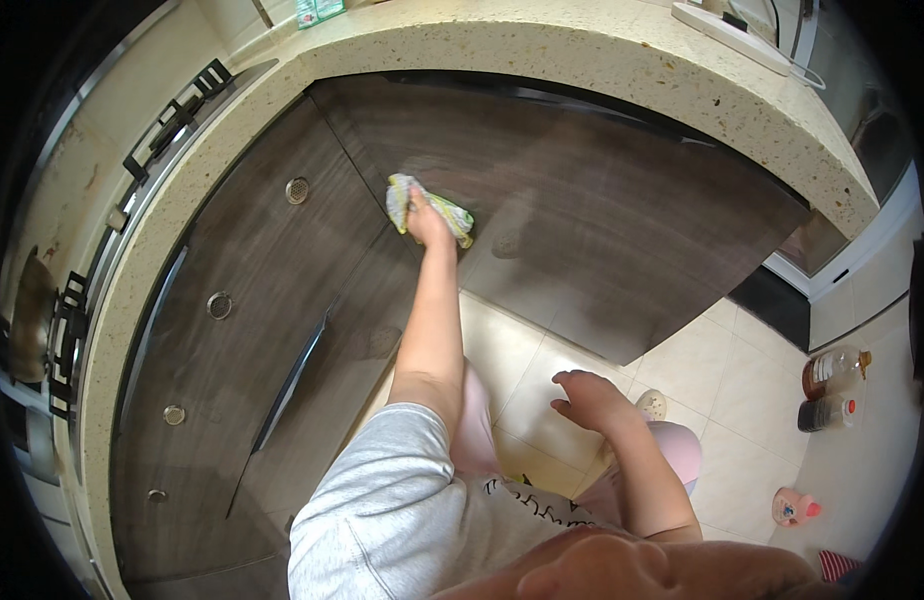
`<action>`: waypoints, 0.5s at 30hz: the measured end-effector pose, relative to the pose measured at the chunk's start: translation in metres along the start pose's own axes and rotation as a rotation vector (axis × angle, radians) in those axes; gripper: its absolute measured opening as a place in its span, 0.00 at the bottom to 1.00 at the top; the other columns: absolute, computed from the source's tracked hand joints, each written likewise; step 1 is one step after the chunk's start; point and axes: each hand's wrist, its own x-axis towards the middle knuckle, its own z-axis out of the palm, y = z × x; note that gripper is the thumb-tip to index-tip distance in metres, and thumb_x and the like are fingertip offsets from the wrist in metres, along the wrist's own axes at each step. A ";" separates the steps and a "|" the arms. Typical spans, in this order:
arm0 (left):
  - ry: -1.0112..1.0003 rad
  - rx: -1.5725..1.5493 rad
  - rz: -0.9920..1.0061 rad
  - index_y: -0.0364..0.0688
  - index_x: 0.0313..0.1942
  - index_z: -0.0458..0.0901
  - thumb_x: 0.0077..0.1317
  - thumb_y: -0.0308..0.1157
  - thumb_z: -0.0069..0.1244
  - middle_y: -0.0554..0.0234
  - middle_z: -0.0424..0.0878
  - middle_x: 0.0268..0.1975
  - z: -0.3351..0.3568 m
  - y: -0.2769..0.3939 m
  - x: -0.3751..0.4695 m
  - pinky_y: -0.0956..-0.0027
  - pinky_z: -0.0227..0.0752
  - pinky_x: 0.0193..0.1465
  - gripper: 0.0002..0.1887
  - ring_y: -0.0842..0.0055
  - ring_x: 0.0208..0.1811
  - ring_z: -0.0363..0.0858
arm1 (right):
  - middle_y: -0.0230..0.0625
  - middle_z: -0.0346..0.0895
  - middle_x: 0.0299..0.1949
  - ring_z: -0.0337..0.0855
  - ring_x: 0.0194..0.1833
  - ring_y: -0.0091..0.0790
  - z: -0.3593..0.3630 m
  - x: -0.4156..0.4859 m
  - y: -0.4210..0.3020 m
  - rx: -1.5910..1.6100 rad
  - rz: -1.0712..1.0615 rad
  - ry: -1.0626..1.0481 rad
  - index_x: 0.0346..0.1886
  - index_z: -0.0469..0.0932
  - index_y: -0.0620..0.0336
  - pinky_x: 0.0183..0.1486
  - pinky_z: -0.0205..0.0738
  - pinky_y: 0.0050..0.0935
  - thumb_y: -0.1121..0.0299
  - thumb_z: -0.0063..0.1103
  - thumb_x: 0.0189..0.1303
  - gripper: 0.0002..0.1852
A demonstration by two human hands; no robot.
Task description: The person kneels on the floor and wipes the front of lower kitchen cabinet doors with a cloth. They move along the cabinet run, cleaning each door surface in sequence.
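Observation:
My left hand (429,223) is closed on a crumpled cloth (456,216) in white, yellow and green. That arm is stretched forward, and the cloth lies against the dark wood-grain cabinet front (582,180), close to the inner corner where two cabinet faces meet. Over the pale tiled floor, near my knee, my right hand (591,401) hangs with its fingers apart and slightly bent, holding nothing. Vertical seams and a long metal handle (293,382) mark the cabinet face on the left, which also has several round vents (219,305).
A speckled stone countertop (507,49) juts out above the cabinets. At the left are a gas hob's black pan supports (68,337) and a metal pan (31,322). Bottles (826,375) and a pink container (794,508) stand along the right wall. A white power strip (732,36) lies on the counter.

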 end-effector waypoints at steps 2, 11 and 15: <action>0.005 -0.183 -0.155 0.33 0.53 0.75 0.74 0.38 0.47 0.59 0.81 0.49 0.009 0.020 -0.001 0.69 0.73 0.50 0.17 0.73 0.45 0.80 | 0.47 0.78 0.52 0.76 0.56 0.49 0.002 0.001 0.005 -0.007 0.021 -0.010 0.55 0.75 0.61 0.58 0.72 0.42 0.60 0.59 0.62 0.21; -0.318 0.172 0.357 0.33 0.62 0.68 0.63 0.22 0.54 0.53 0.76 0.59 0.045 0.025 -0.128 0.61 0.63 0.66 0.26 0.63 0.59 0.75 | 0.48 0.77 0.54 0.76 0.57 0.49 0.012 0.019 -0.009 -0.041 -0.003 -0.086 0.58 0.74 0.61 0.59 0.71 0.42 0.60 0.60 0.62 0.23; -0.622 0.714 1.087 0.45 0.62 0.73 0.52 0.40 0.64 0.59 0.67 0.68 0.027 0.035 -0.168 0.45 0.52 0.67 0.35 0.52 0.72 0.54 | 0.48 0.76 0.56 0.75 0.58 0.49 0.016 0.036 -0.020 -0.043 -0.021 -0.135 0.59 0.74 0.60 0.60 0.71 0.41 0.60 0.60 0.62 0.23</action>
